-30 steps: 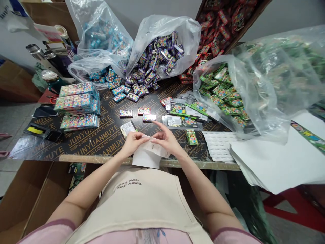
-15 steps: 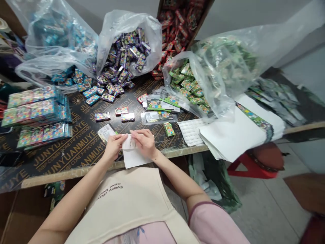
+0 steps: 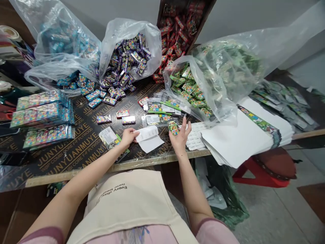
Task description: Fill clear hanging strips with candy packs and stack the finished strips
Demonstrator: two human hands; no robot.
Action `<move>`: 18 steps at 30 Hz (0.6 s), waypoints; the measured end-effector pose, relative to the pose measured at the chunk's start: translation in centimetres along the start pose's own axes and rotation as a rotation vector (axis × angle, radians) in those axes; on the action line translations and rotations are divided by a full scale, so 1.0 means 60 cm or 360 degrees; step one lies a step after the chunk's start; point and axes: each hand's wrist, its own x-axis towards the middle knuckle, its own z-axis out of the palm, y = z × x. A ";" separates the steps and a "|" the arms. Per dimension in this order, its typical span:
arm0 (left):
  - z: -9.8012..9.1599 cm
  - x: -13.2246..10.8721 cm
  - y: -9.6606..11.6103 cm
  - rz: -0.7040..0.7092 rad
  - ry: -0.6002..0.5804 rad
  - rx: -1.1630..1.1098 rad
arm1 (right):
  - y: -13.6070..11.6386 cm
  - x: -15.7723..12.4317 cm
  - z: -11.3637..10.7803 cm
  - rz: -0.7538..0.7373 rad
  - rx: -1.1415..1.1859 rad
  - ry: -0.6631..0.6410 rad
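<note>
My left hand [image 3: 130, 136] pinches the left edge of a folded white paper slip [image 3: 151, 144] with faint print, held low over the board. In my right hand [image 3: 180, 137] a small green candy packet [image 3: 174, 128] is gripped at the thumb, while the other fingers stretch up and apart. A dark purple packet [image 3: 104, 119], a red packet [image 3: 123, 114] and one with a pale face up [image 3: 128, 120] lie beyond the slip. Flat printed pouches [image 3: 156, 119] rest behind my right hand, and another pouch with a white label [image 3: 109, 135] lies beside my left wrist.
Clear bags of blue [image 3: 63, 40], purple [image 3: 127, 61] and green packets [image 3: 189, 84] line the back, with a box of red ones [image 3: 177, 30]. Filled packs [image 3: 43, 117] are stacked left. White sheets [image 3: 223, 142] overhang the table edge [image 3: 76, 174] at right.
My right hand has left the paper slip and moved right to the green packet, which has shifted slightly. The slip has opened out and stays in my left hand.
</note>
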 end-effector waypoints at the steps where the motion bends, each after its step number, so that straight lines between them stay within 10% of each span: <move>1: 0.014 0.005 -0.004 0.0005 -0.0006 0.0043 | -0.015 0.000 0.003 -0.0041 0.0077 0.0011; 6: 0.029 0.010 -0.007 0.0197 0.0079 0.0294 | -0.059 -0.020 0.054 -0.0271 0.0106 -0.0415; 10: -0.082 -0.009 0.013 0.0671 0.0403 0.0961 | -0.057 -0.033 0.076 -0.0383 0.0003 -0.0333; 13: -0.191 -0.030 0.017 0.0587 0.0813 0.1523 | -0.076 -0.021 0.066 -0.0350 0.0126 -0.0002; 18: -0.253 -0.041 0.014 0.0503 0.0586 0.1446 | -0.173 0.012 0.063 -0.0191 0.0719 -0.0140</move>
